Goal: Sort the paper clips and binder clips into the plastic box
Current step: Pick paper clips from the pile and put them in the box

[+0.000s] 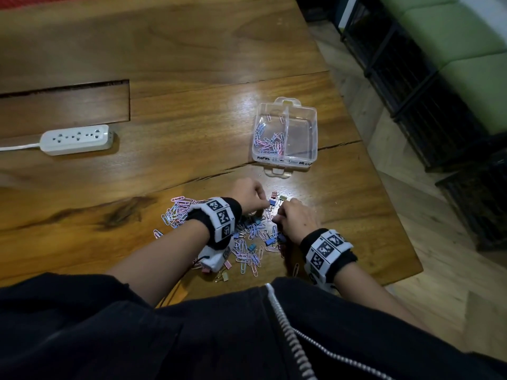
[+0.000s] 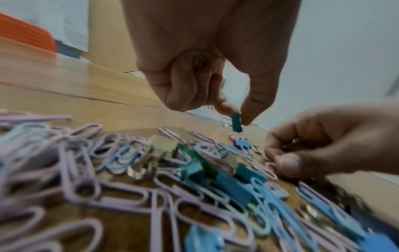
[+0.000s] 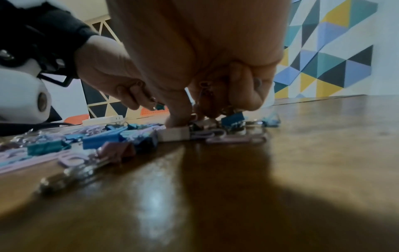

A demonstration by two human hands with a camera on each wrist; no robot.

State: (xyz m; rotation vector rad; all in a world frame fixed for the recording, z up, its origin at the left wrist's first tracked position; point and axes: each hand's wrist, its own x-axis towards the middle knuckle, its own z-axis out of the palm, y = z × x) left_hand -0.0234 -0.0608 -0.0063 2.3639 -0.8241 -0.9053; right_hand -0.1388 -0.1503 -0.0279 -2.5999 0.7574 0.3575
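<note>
Our left hand pinches a teal binder clip btwn thumb and finger. Right hand, fingers curled, grips other clips over the mixed clip pile on the bench. Plastic box sits just beyond, paper clips in its left compartment.

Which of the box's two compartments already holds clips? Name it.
The left compartment of the plastic box: pink and blue paper clips lie in it, while the right compartment shows only bare clear plastic.
</note>
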